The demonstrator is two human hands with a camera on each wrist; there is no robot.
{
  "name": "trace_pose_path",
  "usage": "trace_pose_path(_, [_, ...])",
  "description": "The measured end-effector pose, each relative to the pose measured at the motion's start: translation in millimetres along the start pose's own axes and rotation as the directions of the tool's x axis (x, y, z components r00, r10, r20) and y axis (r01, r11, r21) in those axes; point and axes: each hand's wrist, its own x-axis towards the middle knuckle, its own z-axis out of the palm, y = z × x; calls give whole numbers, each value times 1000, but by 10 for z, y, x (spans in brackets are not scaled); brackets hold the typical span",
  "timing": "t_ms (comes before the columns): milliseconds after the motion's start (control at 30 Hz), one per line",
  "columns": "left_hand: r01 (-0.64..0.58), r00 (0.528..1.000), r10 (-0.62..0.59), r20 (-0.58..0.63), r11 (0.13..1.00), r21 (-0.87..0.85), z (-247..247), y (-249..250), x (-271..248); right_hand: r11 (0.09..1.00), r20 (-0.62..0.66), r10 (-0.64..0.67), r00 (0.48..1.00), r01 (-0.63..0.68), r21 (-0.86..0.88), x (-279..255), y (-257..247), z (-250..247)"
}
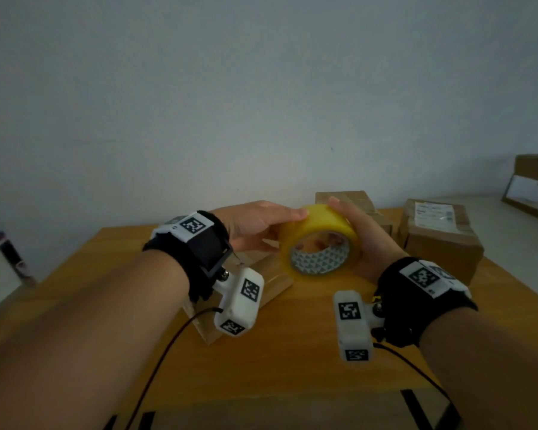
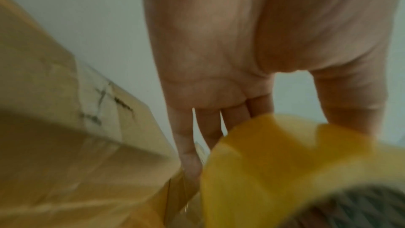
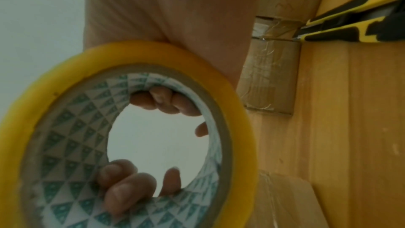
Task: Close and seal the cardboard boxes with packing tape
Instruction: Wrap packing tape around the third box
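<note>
A yellow roll of packing tape [image 1: 320, 240] is held up above the wooden table between both hands, its patterned core facing me. My left hand [image 1: 261, 223] grips it from the left, thumb lying on top of the outer band and fingers [image 2: 208, 127] reaching behind it. My right hand [image 1: 351, 231] wraps it from the right, and fingertips [image 3: 164, 100] curl into the core of the roll [image 3: 131, 145]. A low cardboard box [image 1: 274, 282] lies on the table under my left wrist, partly hidden by the wrist camera; the same box [image 2: 65, 153] fills the left wrist view's lower left.
Taped cardboard boxes stand at the back: one [image 1: 345, 201] behind the roll, a labelled one [image 1: 438, 234] to the right, another [image 1: 531, 187] on a white surface far right. A yellow-and-black utility knife [image 3: 350, 18] lies on the table [image 1: 292, 367] beside a box.
</note>
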Motion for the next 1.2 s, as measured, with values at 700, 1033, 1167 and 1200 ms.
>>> trace_pose_path(700, [-107,994,102,-32,977,-183,31,-127,-62,997,-73,13,997,-8,75,85,41,147])
trace_pose_path(1033, [-83,995,72,-75,984,-156,8,-221,-129,998,-176,-65,982,64,-13,110,51,161])
trace_pose_path(1167, [-48,966,6,-259,987,-155,-32,-155,-70,842,-172,-389,905,274,-465,122,-12,214])
trace_pose_path(1200, [-36,962,-11,-274,986,-165,-38,-135,-61,769,-107,-456,883,331,-547,114,-14,231])
